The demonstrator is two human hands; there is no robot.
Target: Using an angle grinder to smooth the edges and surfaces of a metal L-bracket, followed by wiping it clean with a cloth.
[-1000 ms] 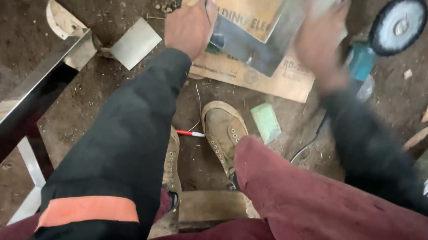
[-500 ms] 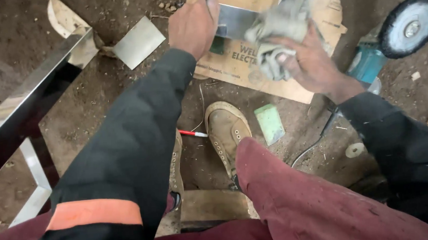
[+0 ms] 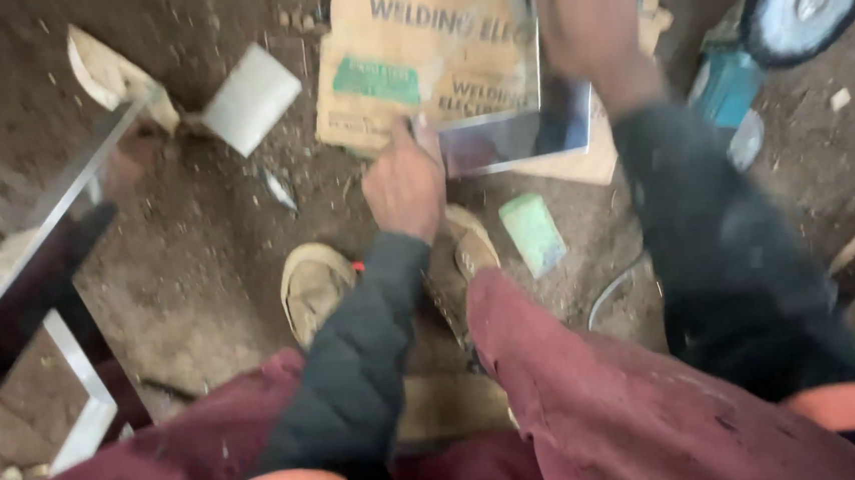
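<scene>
Two hands work one polished metal plate [image 3: 510,134], and both have shifted in the last second. My left hand [image 3: 403,182] has slid from the plate's far corner to its near edge, fingers curled and pinching that edge. My right hand [image 3: 588,18], blurred, now lies over the plate's far side; I cannot tell how its fingers sit, nor whether the rag seen earlier is under them. The plate rests on the cardboard box [image 3: 414,50], just beyond my left fingertips. The wiping looks ongoing. The angle grinder [image 3: 765,46] lies right of my right fingers, untouched.

A dirt-floored metal workshop (angle grinder [image 3: 784,35], polished steel frame [image 3: 47,247]).
</scene>
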